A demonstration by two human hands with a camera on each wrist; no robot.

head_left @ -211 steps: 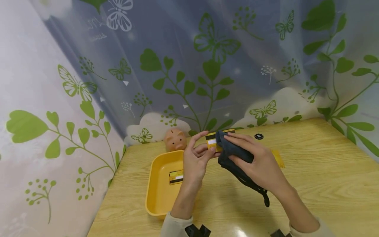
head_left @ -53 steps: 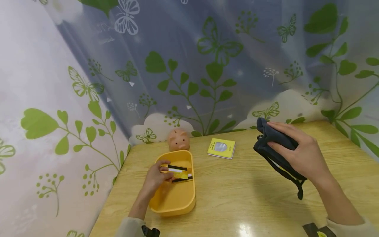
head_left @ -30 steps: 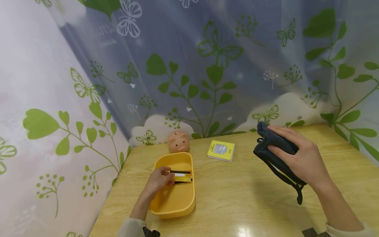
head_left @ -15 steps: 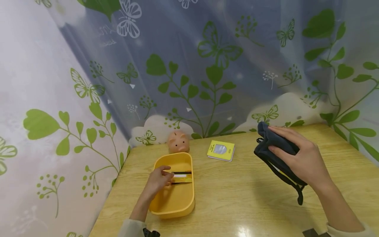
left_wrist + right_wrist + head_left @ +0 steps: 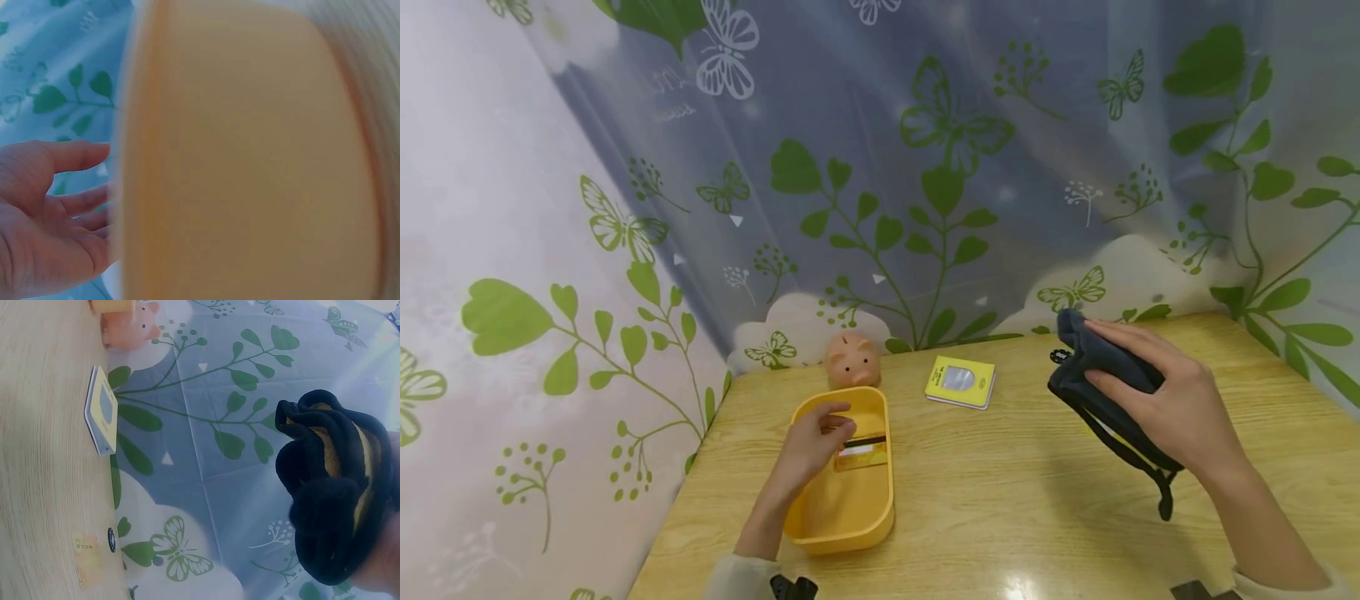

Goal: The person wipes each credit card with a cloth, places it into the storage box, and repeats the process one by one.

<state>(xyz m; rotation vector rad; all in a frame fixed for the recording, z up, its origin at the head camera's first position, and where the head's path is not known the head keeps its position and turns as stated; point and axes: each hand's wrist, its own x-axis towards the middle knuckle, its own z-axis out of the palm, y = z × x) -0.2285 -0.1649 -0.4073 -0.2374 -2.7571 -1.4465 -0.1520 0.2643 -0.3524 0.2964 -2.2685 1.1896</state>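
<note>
My left hand (image 5: pixel 811 442) hovers over the yellow tray (image 5: pixel 838 504), its fingers loosely bent around nothing. Just below the fingertips, black-striped yellow bank cards (image 5: pixel 863 458) lie against the tray's right side, partly overlapping. In the left wrist view the tray's outer side (image 5: pixel 250 156) blocks much of the scene, with the left hand (image 5: pixel 50 219) beyond it. On the right, my right hand (image 5: pixel 1180 400) grips a dark blue drawstring pouch (image 5: pixel 1116 375) above the table, its cord dangling. The right wrist view shows the pouch's gathered mouth (image 5: pixel 325 469); what it contains is hidden.
A pink piggy bank (image 5: pixel 852 360) stands right behind the tray. Mid-table lies a small yellow notebook (image 5: pixel 961 381). A black poker chip (image 5: pixel 112 540) and a yellow banknote-like slip (image 5: pixel 87 559) lie farther right, largely screened by the pouch in the head view. A patterned curtain (image 5: pixel 955 208) backs the table.
Seven seconds ago both hands met at the pouch, the left pinching a card there. The left hand has since carried that card into the tray, released it and risen slightly; the pouch moved right.
</note>
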